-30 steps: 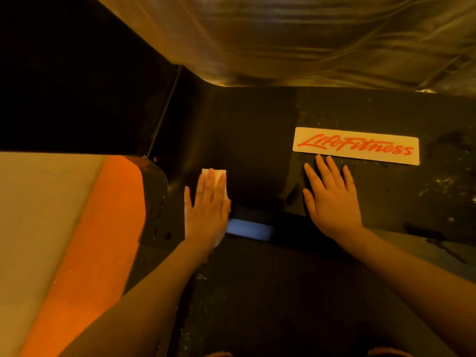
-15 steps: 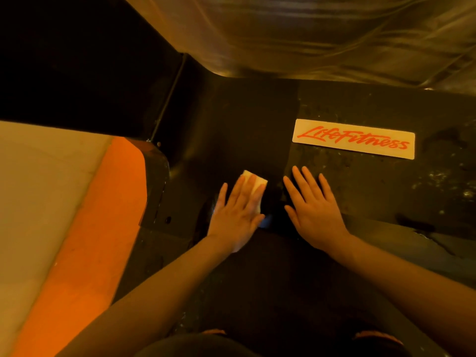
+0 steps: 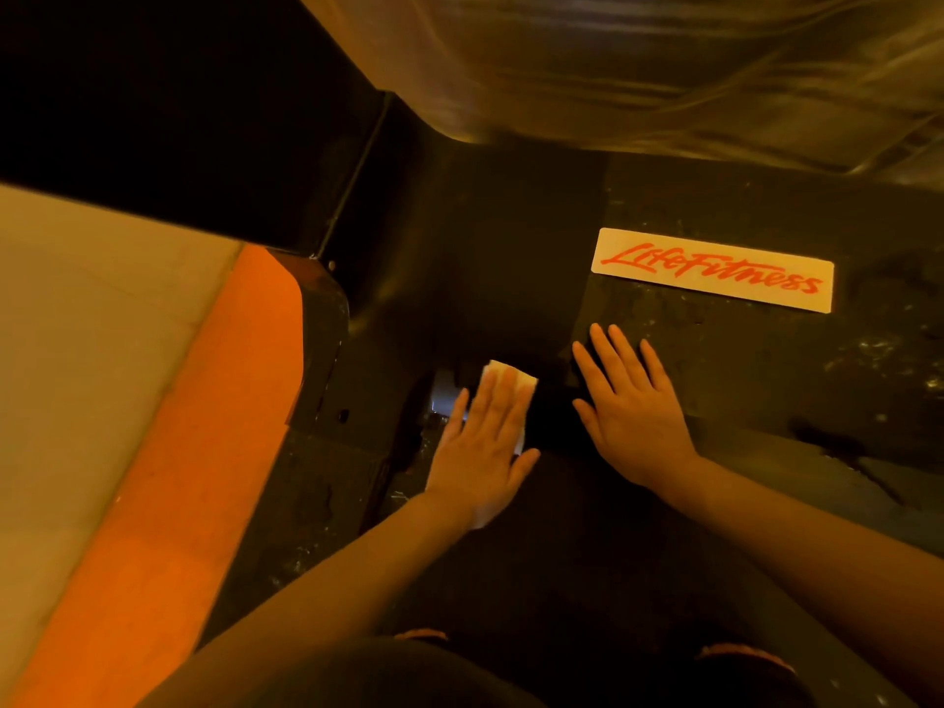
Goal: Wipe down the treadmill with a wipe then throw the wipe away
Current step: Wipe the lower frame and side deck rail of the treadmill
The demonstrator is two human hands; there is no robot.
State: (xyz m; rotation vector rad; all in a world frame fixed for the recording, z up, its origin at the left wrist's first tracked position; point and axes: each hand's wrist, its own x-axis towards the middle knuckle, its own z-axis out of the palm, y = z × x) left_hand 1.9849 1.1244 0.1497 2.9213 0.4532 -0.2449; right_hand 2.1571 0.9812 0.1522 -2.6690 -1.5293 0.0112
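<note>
Pressing flat under your left hand (image 3: 480, 452), the wipe (image 3: 511, 383) lies pinned against the dark treadmill cover (image 3: 485, 278); its far corner pokes out just past your fingertips, and its long axis follows your fingers, pointing away from you and a little to the right. That hand is spread open, fingers straight, holding nothing by curl, only pushing down on the wipe. Your right hand (image 3: 633, 406) is also open and flat, resting bare on the cover just to the right of the left one, with a narrow dark gap between them. Beyond the right hand's fingers and off to its right sits the logo sticker (image 3: 712, 270), amid a speckled, dusty-looking stretch. The left hand is the one on the wipe, so any next stroke likely belongs to it; to carry on rightward, the right hand stands in the path and probably must lift or shift aside.
</note>
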